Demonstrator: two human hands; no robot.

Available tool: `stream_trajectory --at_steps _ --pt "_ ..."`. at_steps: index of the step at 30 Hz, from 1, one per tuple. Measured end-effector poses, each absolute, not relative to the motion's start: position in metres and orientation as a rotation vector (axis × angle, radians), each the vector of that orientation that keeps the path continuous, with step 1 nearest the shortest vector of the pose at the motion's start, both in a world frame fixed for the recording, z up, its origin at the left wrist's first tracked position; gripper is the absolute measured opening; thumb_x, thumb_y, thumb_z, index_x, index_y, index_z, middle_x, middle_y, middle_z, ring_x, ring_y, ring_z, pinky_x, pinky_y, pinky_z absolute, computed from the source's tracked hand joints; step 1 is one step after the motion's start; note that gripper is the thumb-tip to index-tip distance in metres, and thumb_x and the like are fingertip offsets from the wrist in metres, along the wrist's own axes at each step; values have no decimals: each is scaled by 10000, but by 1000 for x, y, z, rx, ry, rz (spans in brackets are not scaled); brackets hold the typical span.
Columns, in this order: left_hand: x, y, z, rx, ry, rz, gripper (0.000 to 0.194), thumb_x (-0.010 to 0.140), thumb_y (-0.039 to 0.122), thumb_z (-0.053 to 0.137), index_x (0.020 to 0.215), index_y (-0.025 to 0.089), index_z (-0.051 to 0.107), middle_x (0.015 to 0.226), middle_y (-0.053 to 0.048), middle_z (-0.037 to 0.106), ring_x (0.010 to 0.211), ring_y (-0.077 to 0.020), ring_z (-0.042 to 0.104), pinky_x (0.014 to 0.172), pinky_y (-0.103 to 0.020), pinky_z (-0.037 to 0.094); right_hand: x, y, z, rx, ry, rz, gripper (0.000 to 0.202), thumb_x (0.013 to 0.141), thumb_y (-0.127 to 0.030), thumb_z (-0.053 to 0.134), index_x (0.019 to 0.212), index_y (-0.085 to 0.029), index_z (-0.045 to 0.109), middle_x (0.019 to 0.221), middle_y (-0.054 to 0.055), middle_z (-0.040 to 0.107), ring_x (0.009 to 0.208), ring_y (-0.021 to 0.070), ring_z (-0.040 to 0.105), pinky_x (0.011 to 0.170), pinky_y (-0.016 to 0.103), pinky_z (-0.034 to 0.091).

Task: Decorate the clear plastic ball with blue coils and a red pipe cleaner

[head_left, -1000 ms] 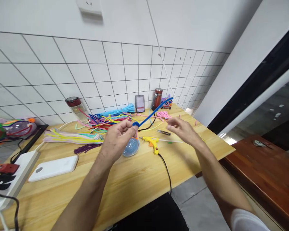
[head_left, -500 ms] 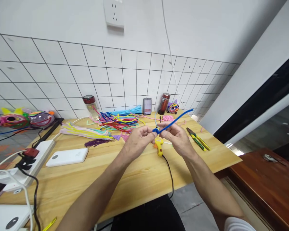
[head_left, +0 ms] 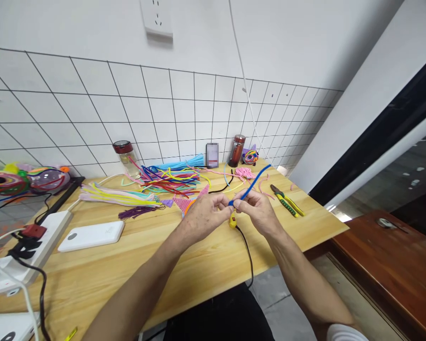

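Observation:
A blue fuzzy stem (head_left: pixel 257 181) is held between my two hands over the middle of the wooden table (head_left: pixel 199 270). My left hand (head_left: pixel 209 213) pinches its coiled lower end, which the fingertips partly cover. Close beside it, my right hand (head_left: pixel 257 210) grips the stem near the coil, and the free length slants up to the right. Beneath the hands lies a yellow glue gun (head_left: pixel 233 221), mostly hidden, its black cable running toward the front edge. A pink and orange piece (head_left: pixel 186 204) sits behind my left hand.
Several colourful stems (head_left: pixel 170 177) are heaped at the back. Pliers with green and yellow handles (head_left: pixel 287 201) lie at the right. A glass bottle (head_left: pixel 126 158), a phone (head_left: pixel 212 155) and a red flask (head_left: pixel 237 150) stand behind. A white power bank (head_left: pixel 91 236) and power strip (head_left: pixel 46 246) are at the left.
The view has shifted slightly to the right. The blue coil is more covered by my fingers, and the stem's free part looks shorter and bends more. Both hands have come closer together.

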State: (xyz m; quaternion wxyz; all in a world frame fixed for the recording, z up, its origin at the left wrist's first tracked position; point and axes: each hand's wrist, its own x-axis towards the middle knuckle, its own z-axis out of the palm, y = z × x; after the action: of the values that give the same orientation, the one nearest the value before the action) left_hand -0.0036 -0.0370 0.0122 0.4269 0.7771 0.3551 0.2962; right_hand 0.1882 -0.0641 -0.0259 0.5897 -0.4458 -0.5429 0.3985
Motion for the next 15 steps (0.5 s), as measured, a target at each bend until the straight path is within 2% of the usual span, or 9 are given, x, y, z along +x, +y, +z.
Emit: stream_trajectory --at_steps 2,5,15 --pt "-3 -39 13 2034 915 808 127 844 287 659 920 194 703 788 7 703 583 -119 492 561 -253 338 190 -61 -26 -1035 -1223 954 268 716 -408 909 824 -198 782 654 -14 679 595 134 570 589 277 470" --pt "-1 -41 13 2081 966 918 268 837 237 690 1103 203 673 926 -2 752 534 -93 469 553 -253 348 192 -55 -26 -1029 -1190 984 269 705 -399 914 824 -195 785 648 -17 692 586 125 566 602 273 464" --pt "-2 -31 9 2044 927 1049 139 838 194 663 972 213 633 802 31 707 517 -82 481 538 -240 351 186 -45 -17 -1037 -1286 974 295 716 -426 918 837 -199 773 687 -7 700 611 138 580 604 286 488"
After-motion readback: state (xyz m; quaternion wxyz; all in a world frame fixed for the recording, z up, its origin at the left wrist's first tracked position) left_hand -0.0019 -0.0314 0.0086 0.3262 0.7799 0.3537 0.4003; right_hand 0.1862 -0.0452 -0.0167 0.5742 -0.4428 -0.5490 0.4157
